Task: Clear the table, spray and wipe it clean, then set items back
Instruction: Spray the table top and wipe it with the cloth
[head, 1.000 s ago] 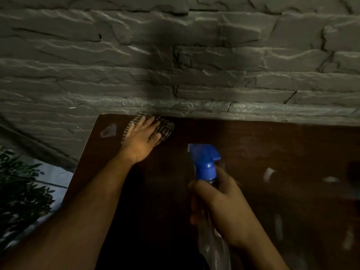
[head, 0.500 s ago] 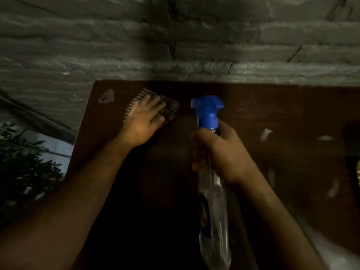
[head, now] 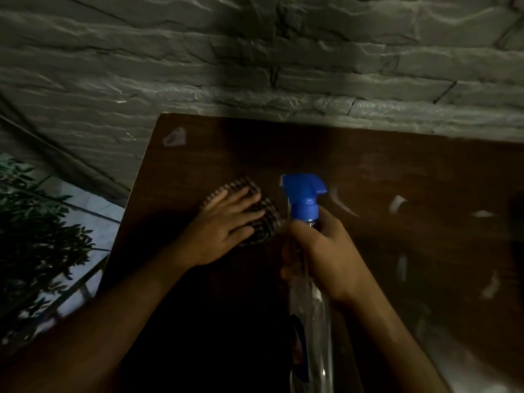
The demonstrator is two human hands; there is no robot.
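Head view, clear spray bottle (head: 310,321), contents unclear

Both forearms are showing bare from the lower edge of the picture up to the wrists; no sleeve is reaching into view. The left hand (head: 224,225) and the right hand (head: 326,251) are also bare, wearing no glove. On the wrists and on the fingers that are showing, no watch, band or ring is appearing in this dim light.
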